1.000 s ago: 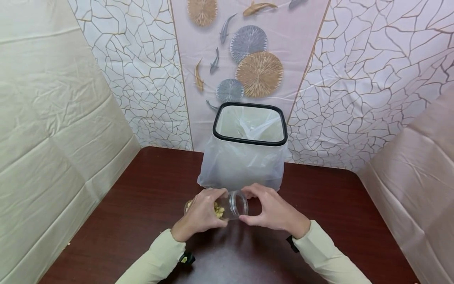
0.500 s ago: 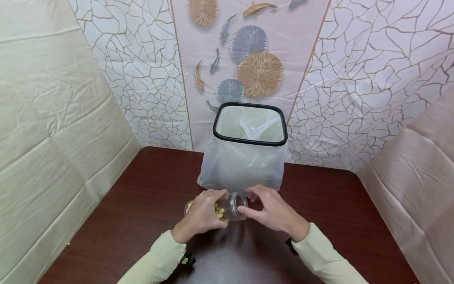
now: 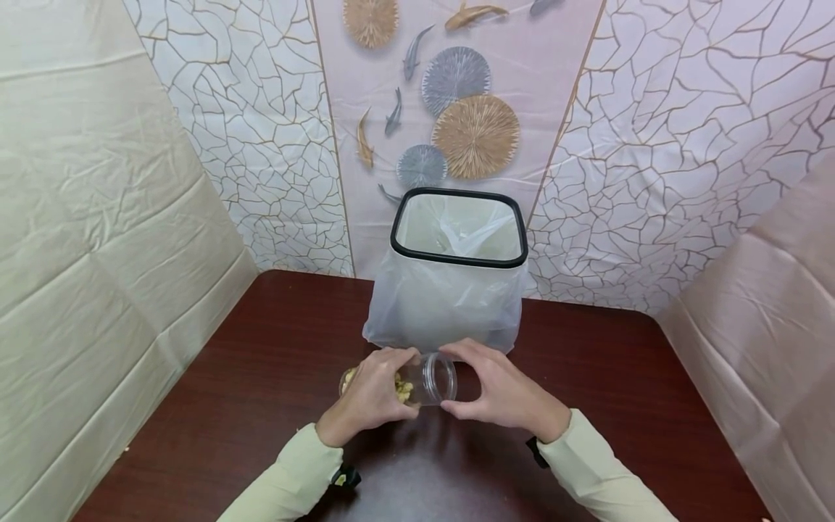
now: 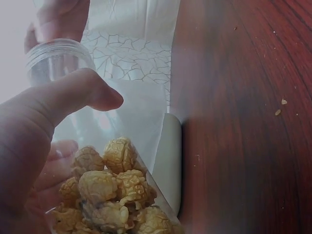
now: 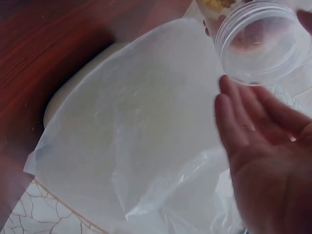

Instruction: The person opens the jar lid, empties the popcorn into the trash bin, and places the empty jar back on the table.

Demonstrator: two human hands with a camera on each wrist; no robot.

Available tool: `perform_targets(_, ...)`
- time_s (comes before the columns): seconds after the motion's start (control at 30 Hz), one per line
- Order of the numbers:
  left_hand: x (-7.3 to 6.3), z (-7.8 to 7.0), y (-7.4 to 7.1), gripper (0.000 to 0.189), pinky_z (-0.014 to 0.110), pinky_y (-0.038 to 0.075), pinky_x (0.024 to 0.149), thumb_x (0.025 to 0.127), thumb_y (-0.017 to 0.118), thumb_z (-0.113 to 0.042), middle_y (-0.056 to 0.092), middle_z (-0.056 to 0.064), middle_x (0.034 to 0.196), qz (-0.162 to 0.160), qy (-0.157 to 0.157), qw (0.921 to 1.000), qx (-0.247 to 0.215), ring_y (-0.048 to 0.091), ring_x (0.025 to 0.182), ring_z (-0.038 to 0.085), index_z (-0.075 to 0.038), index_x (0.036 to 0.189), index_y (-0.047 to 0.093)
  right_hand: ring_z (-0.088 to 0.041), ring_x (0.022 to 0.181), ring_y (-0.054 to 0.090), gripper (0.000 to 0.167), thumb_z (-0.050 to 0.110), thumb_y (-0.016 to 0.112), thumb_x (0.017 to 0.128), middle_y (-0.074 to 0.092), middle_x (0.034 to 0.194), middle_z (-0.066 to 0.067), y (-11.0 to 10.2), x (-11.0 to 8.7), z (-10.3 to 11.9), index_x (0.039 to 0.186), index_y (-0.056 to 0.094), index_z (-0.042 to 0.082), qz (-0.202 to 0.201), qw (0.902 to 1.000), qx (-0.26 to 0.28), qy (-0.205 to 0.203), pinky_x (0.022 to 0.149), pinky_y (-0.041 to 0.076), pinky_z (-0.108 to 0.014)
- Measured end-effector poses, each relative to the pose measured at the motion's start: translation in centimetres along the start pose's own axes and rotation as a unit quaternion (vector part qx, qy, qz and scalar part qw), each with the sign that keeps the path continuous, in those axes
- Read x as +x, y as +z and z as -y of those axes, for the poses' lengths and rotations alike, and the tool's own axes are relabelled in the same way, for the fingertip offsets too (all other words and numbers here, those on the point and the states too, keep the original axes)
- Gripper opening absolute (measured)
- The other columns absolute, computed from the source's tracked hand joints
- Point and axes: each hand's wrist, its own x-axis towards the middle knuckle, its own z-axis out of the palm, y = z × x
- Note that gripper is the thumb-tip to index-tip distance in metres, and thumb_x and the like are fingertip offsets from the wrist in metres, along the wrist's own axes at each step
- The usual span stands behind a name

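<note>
A clear plastic jar [image 3: 417, 391] lies on its side above the table, partly filled with golden popcorn [image 4: 112, 190]. Around its body curls my left hand [image 3: 372, 395], thumb on the near side and fingers across the far side, hiding part of the popcorn. The clear ridged lid end [image 5: 258, 44] of the jar points right. My right hand [image 3: 505, 388] spans this end, with the fingertips at its far edge and the thumb at its near edge. In the right wrist view the fingers of that hand are nearly straight against the rim.
A bin with a black rim [image 3: 459, 262] and a white plastic liner [image 3: 450, 304] stands just beyond the jar. Small crumbs [image 4: 278, 112] lie on the dark red table [image 3: 293, 326]. Patterned cloth walls [image 3: 274, 123] enclose the table.
The right hand turns at the jar's lid end: half a second ago its thumb lay higher across the lid, and now it is back at the near edge. The left hand stays in place.
</note>
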Motion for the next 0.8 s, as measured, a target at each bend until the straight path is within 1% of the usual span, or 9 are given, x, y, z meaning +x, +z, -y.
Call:
perform_targets(0.07, -0.02, 0.03, 0.03, 0.061, 0.036, 0.058, 0.083, 0.055, 0.096, -0.027, 0.073, -0.007, 0.099, 0.002, 0.0, 1.0, -0.001, 0.067, 0.09, 0.011, -0.018, 0.109, 0.07, -0.012, 0.122, 0.064, 0.08, 0.034, 0.093, 0.076, 0.066, 0.136, 0.001, -0.16, -0.17, -0.05, 0.145, 0.059, 0.011, 0.0, 0.9998, -0.008, -0.017, 0.102, 0.058, -0.037)
perform_targets(0.13, 0.01, 0.02, 0.04, 0.061, 0.036, 0.058, 0.083, 0.055, 0.096, -0.026, 0.074, -0.007, 0.1, 0.002, 0.001, 1.0, 0.0, 0.067, 0.09, 0.011, -0.018, 0.109, 0.071, -0.014, 0.127, 0.063, 0.086, 0.033, 0.095, 0.074, 0.064, 0.141, 0.0, -0.27, -0.28, -0.06, 0.148, 0.056, 0.012, -0.002, 0.9996, -0.012, -0.025, 0.104, 0.057, -0.039)
perform_targets(0.23, 0.05, -0.07, 0.03, 0.062, 0.036, 0.059, 0.083, 0.054, 0.096, -0.027, 0.074, -0.007, 0.1, -0.002, 0.005, 1.0, 0.001, 0.067, 0.09, 0.011, -0.018, 0.11, 0.071, -0.015, 0.127, 0.064, 0.085, 0.04, 0.094, 0.077, 0.064, 0.141, -0.001, -0.28, -0.34, 0.05, 0.148, 0.057, 0.013, -0.012, 0.9998, -0.017, -0.005, 0.104, 0.057, -0.04)
perform_targets(0.3, 0.08, -0.15, 0.0, 0.062, 0.036, 0.058, 0.082, 0.053, 0.096, -0.027, 0.074, -0.007, 0.099, -0.005, 0.007, 1.0, 0.001, 0.067, 0.09, 0.011, -0.017, 0.11, 0.071, -0.013, 0.12, 0.067, 0.075, 0.046, 0.09, 0.081, 0.068, 0.133, -0.001, -0.18, -0.29, 0.14, 0.142, 0.062, 0.012, -0.02, 0.9995, -0.014, 0.021, 0.101, 0.059, -0.038)
perform_targets(0.4, 0.13, -0.26, -0.02, 0.063, 0.036, 0.058, 0.081, 0.053, 0.097, -0.027, 0.073, -0.007, 0.097, -0.007, 0.011, 0.9999, 0.003, 0.066, 0.088, 0.012, -0.017, 0.109, 0.071, -0.009, 0.103, 0.068, 0.06, 0.053, 0.082, 0.086, 0.071, 0.114, 0.001, -0.03, -0.17, 0.33, 0.127, 0.069, 0.011, -0.023, 0.9979, -0.007, 0.06, 0.091, 0.06, -0.035)
perform_targets(0.5, 0.18, -0.31, -0.02, 0.062, 0.036, 0.058, 0.081, 0.053, 0.096, -0.027, 0.073, -0.007, 0.095, -0.007, 0.012, 0.9999, 0.005, 0.066, 0.087, 0.012, -0.016, 0.108, 0.071, -0.005, 0.09, 0.064, 0.051, 0.056, 0.078, 0.089, 0.07, 0.099, 0.004, 0.09, -0.04, 0.35, 0.115, 0.072, 0.013, -0.015, 0.997, 0.0, 0.077, 0.082, 0.059, -0.032)
perform_targets(0.57, 0.22, -0.33, -0.02, 0.061, 0.036, 0.058, 0.081, 0.053, 0.097, -0.027, 0.073, -0.006, 0.096, -0.005, 0.012, 0.9999, 0.002, 0.066, 0.088, 0.012, -0.016, 0.108, 0.072, -0.005, 0.088, 0.064, 0.049, 0.056, 0.078, 0.09, 0.069, 0.097, 0.005, 0.09, 0.02, 0.34, 0.113, 0.073, 0.013, -0.008, 0.9972, 0.003, 0.074, 0.081, 0.059, -0.032)
perform_targets(0.63, 0.21, -0.35, -0.08, 0.062, 0.037, 0.058, 0.082, 0.054, 0.097, -0.026, 0.074, -0.005, 0.097, -0.003, 0.012, 0.9999, -0.002, 0.066, 0.088, 0.012, -0.015, 0.109, 0.072, -0.005, 0.089, 0.065, 0.049, 0.053, 0.08, 0.089, 0.069, 0.099, 0.006, 0.05, 0.06, 0.29, 0.115, 0.072, 0.012, -0.003, 0.9979, 0.006, 0.065, 0.083, 0.059, -0.031)
perform_targets(0.8, 0.12, -0.3, -0.25, 0.064, 0.037, 0.059, 0.084, 0.054, 0.098, -0.027, 0.073, -0.006, 0.098, -0.005, 0.012, 0.9999, 0.0, 0.067, 0.09, 0.012, -0.016, 0.11, 0.071, -0.007, 0.103, 0.067, 0.059, 0.042, 0.087, 0.082, 0.069, 0.114, 0.006, -0.19, 0.28, 0.13, 0.128, 0.067, 0.01, 0.004, 0.9998, -0.001, 0.019, 0.092, 0.059, -0.032)
